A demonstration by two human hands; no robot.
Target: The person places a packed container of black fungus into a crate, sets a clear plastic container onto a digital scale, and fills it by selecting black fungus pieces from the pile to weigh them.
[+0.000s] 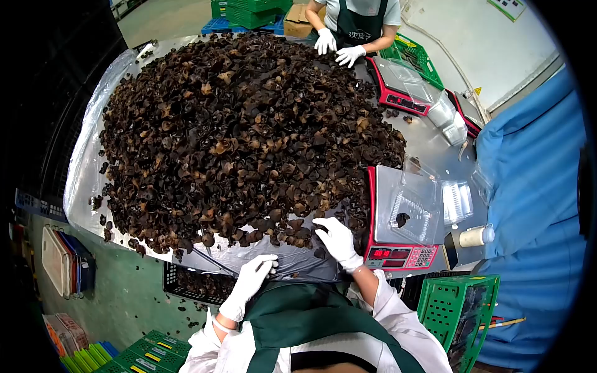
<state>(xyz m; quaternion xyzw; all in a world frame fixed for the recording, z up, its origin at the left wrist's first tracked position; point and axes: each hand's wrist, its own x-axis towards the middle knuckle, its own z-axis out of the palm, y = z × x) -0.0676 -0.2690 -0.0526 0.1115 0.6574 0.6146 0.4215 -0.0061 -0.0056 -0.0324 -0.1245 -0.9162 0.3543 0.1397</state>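
Note:
A big heap of dark brown wood ear mushrooms point(249, 130) covers most of the metal table point(305, 264). My left hand point(254, 283), in a white glove, is at the table's near edge with its fingers curled in; whatever they may hold is hidden. Just in front of the heap, my white-gloved right hand point(339, 241) has its fingers stretched out and apart, close to a few loose mushroom pieces. To its right stands a red scale point(404, 239) with lit red digits. A clear plastic tray point(413, 214) rests on the scale with one dark mushroom piece in it.
Across the heap, a co-worker's gloved hands point(339, 50) are at the pile, beside another red scale point(398, 84). Clear trays point(457, 202) and a cream bottle point(476, 236) lie at the right. Green crates point(457, 311) and a black crate point(193, 283) stand below the table.

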